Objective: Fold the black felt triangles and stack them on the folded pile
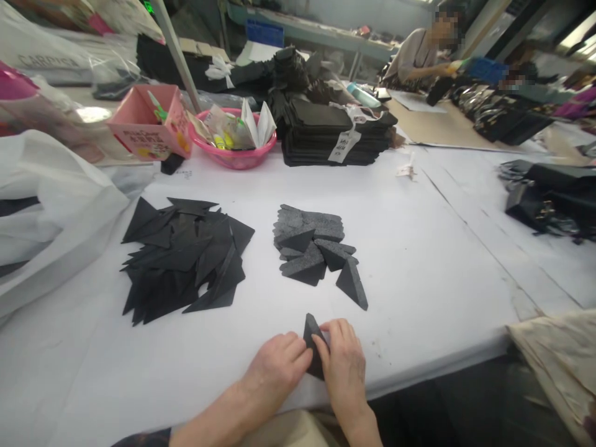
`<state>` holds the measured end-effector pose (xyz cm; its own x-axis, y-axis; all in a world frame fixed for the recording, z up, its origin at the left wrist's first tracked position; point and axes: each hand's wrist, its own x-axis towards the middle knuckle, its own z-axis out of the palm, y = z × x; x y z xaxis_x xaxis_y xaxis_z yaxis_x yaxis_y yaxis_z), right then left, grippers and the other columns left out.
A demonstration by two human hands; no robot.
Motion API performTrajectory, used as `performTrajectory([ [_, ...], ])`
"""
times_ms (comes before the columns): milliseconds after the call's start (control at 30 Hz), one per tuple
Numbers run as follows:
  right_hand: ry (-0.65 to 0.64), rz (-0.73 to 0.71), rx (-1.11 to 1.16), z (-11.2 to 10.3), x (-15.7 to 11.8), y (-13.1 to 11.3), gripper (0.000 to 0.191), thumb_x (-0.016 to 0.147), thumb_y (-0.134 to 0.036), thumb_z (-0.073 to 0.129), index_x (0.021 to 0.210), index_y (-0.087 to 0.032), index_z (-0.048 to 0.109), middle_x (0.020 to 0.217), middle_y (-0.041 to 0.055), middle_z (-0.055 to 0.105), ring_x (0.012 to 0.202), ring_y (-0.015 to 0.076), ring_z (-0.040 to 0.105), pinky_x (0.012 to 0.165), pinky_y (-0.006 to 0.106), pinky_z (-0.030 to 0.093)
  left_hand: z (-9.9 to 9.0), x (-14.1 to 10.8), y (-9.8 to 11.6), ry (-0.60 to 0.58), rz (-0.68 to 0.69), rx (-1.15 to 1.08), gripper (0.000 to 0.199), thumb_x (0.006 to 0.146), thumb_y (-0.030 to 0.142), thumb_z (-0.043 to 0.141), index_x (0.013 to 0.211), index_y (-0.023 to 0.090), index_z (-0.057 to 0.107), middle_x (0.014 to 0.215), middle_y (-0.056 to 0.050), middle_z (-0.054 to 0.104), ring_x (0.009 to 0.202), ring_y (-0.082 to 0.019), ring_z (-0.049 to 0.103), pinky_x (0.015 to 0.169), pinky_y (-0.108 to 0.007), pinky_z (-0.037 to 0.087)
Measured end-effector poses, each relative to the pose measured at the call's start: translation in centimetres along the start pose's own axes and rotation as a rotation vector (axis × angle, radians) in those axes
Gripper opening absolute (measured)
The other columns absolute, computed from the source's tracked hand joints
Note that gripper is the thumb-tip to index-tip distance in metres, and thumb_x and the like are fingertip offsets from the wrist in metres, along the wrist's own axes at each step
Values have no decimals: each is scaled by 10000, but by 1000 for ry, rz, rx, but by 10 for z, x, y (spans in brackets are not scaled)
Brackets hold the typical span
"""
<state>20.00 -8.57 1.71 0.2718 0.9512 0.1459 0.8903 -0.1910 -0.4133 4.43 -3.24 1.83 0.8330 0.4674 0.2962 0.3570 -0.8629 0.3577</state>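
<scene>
Near the table's front edge, a black triangular piece point(315, 355) with a grey speckled tip stands between my two hands. My left hand point(278, 363) is closed, its fingers pinching the piece's left side. On the other side my right hand point(343, 354) grips it, thumb across its face and fingers behind. Beyond them lies a group of similar pieces with grey folded edges point(310, 226), partly overlapping. One such triangle point(352, 284) sits apart at its right end. To the left spreads a loose heap of flat black triangular pieces point(186, 261).
A pink box point(149, 124) and a pink basket point(235, 161) of small items stand at the back. Beside them is a tied stack of black panels point(335, 133). White sheeting point(41, 205) lies left, black bags point(554, 198) right. Another person point(419, 59) works at the far end.
</scene>
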Motion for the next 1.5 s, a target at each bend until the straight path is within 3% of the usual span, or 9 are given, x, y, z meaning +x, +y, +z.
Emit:
performTrajectory([
  [133, -73, -33, 50, 1, 0, -4, 238, 1011, -409, 418, 941, -229, 557, 918, 52, 604, 832, 211, 550, 716, 335, 413, -12, 0, -26, 27, -33, 46, 150, 1001, 101, 431, 989, 145, 574, 865, -52, 569, 820, -205, 555, 685, -316, 459],
  [233, -49, -32, 68, 4, -2, -8, 260, 1017, -410, 395, 926, -225, 553, 892, 52, 606, 816, 215, 539, 715, 342, 400, -10, -4, -33, 36, -29, 51, 152, 1002, 109, 446, 1021, 151, 591, 893, -62, 579, 865, -209, 563, 709, -323, 466],
  [367, 19, -11, 104, 7, -4, -13, 254, 1020, -397, 390, 993, -219, 570, 894, 55, 609, 825, 218, 537, 735, 345, 403, -5, -6, -34, 23, -37, 87, 147, 1004, 139, 461, 1016, 148, 607, 888, -63, 576, 835, -205, 552, 687, -328, 456],
  [600, 33, -10, 114, 11, -11, -16, 162, 1000, -273, 476, 1052, -248, 627, 917, 38, 601, 850, 201, 531, 784, 332, 399, -1, 0, -37, 50, -68, 46, 156, 1010, 171, 469, 939, 155, 607, 831, -42, 558, 780, -193, 521, 671, -321, 439],
  [800, 91, -52, 71, 14, -17, -18, 203, 992, -226, 491, 1072, -255, 674, 922, 48, 598, 826, 183, 540, 774, 318, 411, 1, -3, -38, 72, -52, 50, 182, 1000, 119, 461, 1136, 121, 582, 845, -45, 569, 783, -192, 525, 683, -323, 462],
  [1133, 134, -102, 5, 12, -18, -21, 238, 984, -190, 504, 1093, -277, 697, 927, 51, 618, 840, 174, 561, 778, 313, 408, 1, -4, -40, 86, -106, 40, 166, 999, 117, 444, 1031, 130, 607, 836, -49, 555, 764, -188, 516, 664, -313, 471],
  [1300, 206, -178, -2, 16, -17, -17, 206, 980, -171, 528, 1092, -231, 691, 917, 42, 614, 823, 150, 549, 766, 297, 401, 0, -3, -41, 147, -40, 53, 213, 1010, 123, 430, 1163, 115, 578, 845, -55, 574, 753, -189, 531, 639, -312, 476],
  [1500, 194, -196, -2, 17, -18, -16, 198, 967, -155, 556, 1090, -229, 692, 906, 37, 610, 817, 145, 544, 763, 302, 393, -1, -1, -39, 182, -10, 70, 177, 997, 108, 462, 1101, 95, 604, 825, -59, 581, 738, -186, 542, 624, -304, 486],
])
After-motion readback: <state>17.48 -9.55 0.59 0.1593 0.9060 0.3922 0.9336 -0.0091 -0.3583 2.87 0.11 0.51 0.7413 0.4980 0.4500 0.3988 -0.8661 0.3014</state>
